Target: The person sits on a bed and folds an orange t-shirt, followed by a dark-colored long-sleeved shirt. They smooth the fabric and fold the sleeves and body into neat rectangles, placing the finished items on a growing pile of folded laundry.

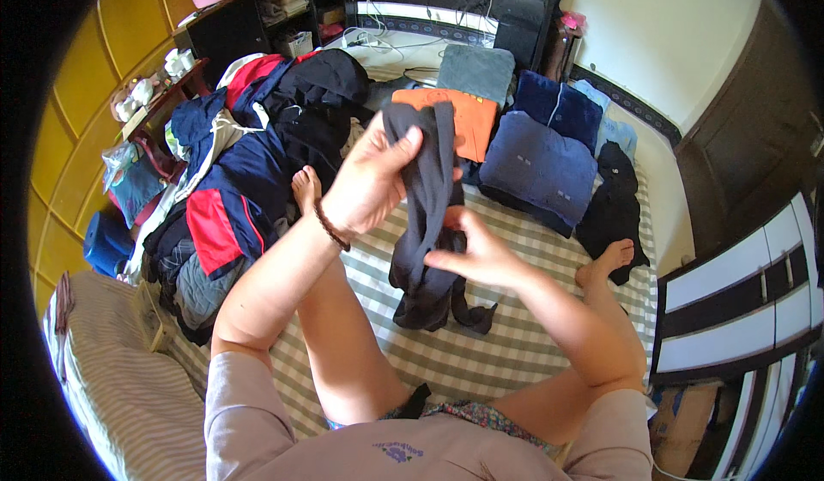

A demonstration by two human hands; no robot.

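Note:
A dark grey cloth garment [428, 178] hangs upright in front of me, gathered lengthwise, its lower end loose over the checked bedspread [367, 275]. My left hand [380, 178] grips its upper part, thumb on the near side. Lower down, my right hand [479, 252] has the cloth between thumb and fingers; some fingertips are hidden behind it. Just beyond the garment lies a folded orange garment [476, 124], partly covered from view. What kind of garment I hold cannot be told.
A large heap of loose clothes [251, 153] lies to the left. Folded blue fleece items [541, 162] and a folded grey-green one [476, 69] sit ahead. A black garment [611, 204] is by my right foot. A striped pillow [122, 359] stands at left, a drawer cabinet [740, 288] at right.

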